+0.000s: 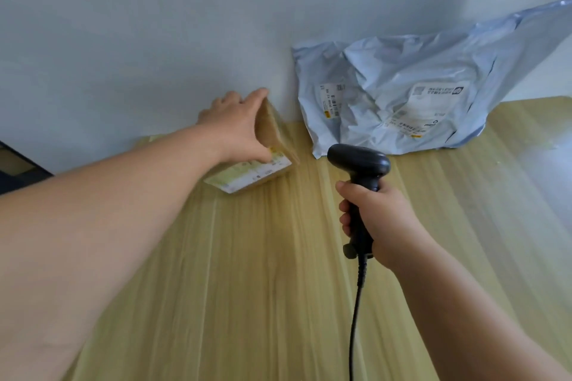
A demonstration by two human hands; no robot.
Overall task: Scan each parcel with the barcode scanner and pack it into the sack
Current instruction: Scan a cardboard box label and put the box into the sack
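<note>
A small brown cardboard parcel [272, 133] with a white and yellow label stands tilted on the wooden table [247, 272] near the wall. My left hand [235, 127] grips it from the left, fingers over its top corner and thumb on the label. My right hand [380, 219] is closed around the handle of a black barcode scanner [360, 164]. The scanner's head points away from me, toward the parcels, just right of the brown one. Its cable hangs down toward the bottom edge. Two grey plastic mailer parcels [402, 96] with labels lean against the wall at the back right.
A white wall [154, 25] runs along the table's far edge. A dark object [18, 170] shows at the left edge beyond the table. No sack is clearly in view apart from the grey plastic bags.
</note>
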